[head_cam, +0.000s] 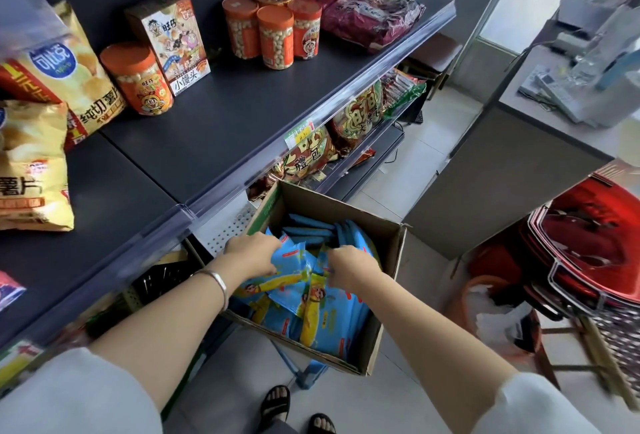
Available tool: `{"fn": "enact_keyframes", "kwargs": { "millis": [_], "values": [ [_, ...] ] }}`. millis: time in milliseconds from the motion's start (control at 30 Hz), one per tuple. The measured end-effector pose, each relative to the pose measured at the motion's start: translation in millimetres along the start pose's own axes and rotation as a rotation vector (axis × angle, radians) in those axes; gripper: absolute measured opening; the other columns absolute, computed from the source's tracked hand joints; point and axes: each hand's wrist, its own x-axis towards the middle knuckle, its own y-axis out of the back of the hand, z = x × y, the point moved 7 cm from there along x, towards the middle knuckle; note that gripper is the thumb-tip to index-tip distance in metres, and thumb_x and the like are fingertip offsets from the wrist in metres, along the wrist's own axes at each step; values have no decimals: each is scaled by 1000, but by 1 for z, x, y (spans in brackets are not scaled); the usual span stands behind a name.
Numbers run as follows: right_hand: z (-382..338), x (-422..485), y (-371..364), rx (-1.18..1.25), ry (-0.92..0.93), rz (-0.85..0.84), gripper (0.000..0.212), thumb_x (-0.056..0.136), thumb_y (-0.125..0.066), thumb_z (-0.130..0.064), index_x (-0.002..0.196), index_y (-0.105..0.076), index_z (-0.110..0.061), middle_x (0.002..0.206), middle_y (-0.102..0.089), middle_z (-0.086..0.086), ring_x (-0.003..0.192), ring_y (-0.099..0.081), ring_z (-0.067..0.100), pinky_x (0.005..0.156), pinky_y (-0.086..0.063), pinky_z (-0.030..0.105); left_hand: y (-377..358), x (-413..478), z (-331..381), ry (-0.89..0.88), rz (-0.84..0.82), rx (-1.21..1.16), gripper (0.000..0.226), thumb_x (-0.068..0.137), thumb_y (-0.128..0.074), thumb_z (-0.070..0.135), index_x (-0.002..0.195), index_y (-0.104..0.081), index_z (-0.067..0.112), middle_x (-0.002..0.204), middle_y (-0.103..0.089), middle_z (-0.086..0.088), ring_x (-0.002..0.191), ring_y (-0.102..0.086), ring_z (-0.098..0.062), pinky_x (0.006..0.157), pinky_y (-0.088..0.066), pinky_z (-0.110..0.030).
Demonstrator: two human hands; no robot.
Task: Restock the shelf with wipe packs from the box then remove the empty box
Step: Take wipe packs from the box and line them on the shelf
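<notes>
My left grip (pixel 252 253) and right grip (pixel 349 267) are both down in the open box (pixel 389 253) — fingers curled onto the blue wipe packs (pixel 277 291), clamped from either side — so a stack can lift together onto the shelf (pixel 207 122) above.

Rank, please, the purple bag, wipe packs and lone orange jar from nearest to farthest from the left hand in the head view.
1. wipe packs, in the box, under the left hand.
2. lone orange jar, on the shelf, upper left.
3. purple bag, shelf's far right.
</notes>
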Motion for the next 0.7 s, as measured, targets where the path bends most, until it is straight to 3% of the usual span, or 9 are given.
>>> {"fn": "enact_keyframes", "kwargs": {
  "millis": [67,133,233,300,400,500,600,700],
  "values": [
    [-7,-4,-10,-161,34,-10,31,84,-65,-25,112,-59,-11,113,-61,10,110,-53,31,70,-40,33,-3,1,2,-5,0,-10,22,90,-57,40,92,-47,20,100,-57,-1,97,-58,-24,68,-39,-30],
    [-13,-5,-20,-320,63,-35,46,83,-69,-36,120,-53,-15,117,-59,6,115,-48,29,72,-38,35,-3,2,6,-12,8,-19,24,90,-56,41,88,-45,20,92,-54,0,93,-58,-24,67,-37,-31],
    [-12,-6,-28,-410,52,-7,56,81,-73,-32,127,-46,-13,122,-55,7,116,-48,29,75,-36,35,-4,-3,7,-7,46,-36,25,91,-55,41,85,-42,20,81,-47,3,85,-55,-23,66,-36,-31],
    [-5,-7,-32,-358,18,-29,55,80,-74,-30,126,-49,-12,122,-56,8,113,-53,29,76,-40,35,-5,-7,7,8,69,-54,22,92,-55,41,92,-46,20,86,-52,2,86,-56,-23,65,-37,-31],
    [4,-13,-35,-219,0,-117,50,79,-74,-36,119,-57,-12,118,-60,6,108,-58,29,73,-44,35,-1,-19,5,60,134,-95,25,92,-54,40,109,-50,22,110,-59,-1,100,-58,-24,69,-42,-32],
    [3,-22,-28,-77,16,-143,54,83,-68,-36,129,-47,-16,122,-57,7,109,-58,31,74,-46,36,5,-37,1,137,198,-181,28,91,-55,40,110,-50,19,115,-59,-2,106,-57,-26,79,-45,-35],
    [-6,-34,3,121,44,-56,46,85,-64,-28,125,-45,-14,117,-56,14,104,-60,36,75,-48,37,24,-63,-5,196,286,-238,26,89,-57,40,110,-54,25,112,-60,0,106,-58,-26,74,-41,-32],
    [-15,-50,54,287,83,49,43,85,-61,-16,126,-47,-14,107,-52,11,101,-60,35,81,-54,42,58,-99,-14,263,422,-273,23,89,-57,39,108,-54,27,112,-61,2,107,-58,-24,74,-39,-31]
  ]
}}
